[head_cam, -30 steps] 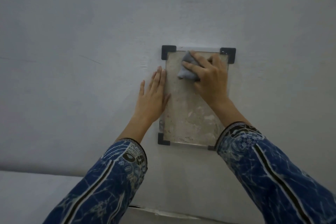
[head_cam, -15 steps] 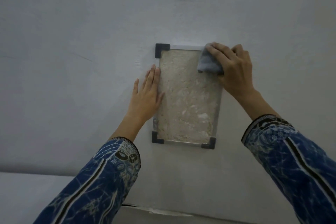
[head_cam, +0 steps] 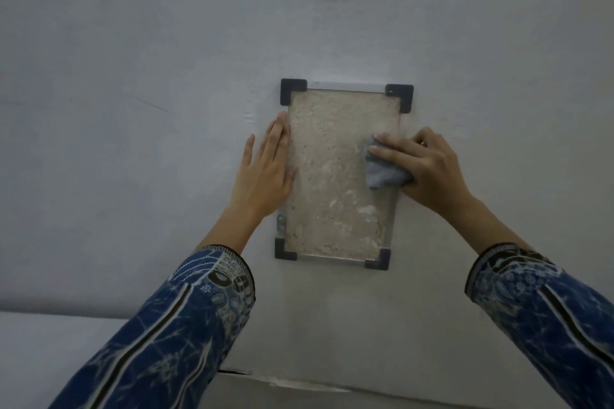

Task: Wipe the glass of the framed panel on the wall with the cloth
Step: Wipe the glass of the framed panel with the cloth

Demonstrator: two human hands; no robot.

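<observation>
Right hand (head_cam: pixel 428 169) clamps crumpled grey cloth (head_cam: pixel 385 173) against black-cornered framed glass panel (head_cam: pixel 335 176); left hand (head_cam: pixel 265 173), flat, fingers together, apparently steadies the frame.

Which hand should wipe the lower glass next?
Right. The right hand already presses the cloth on the glass at mid-height; the left hand lies flat, empty, at the panel's left edge.
</observation>
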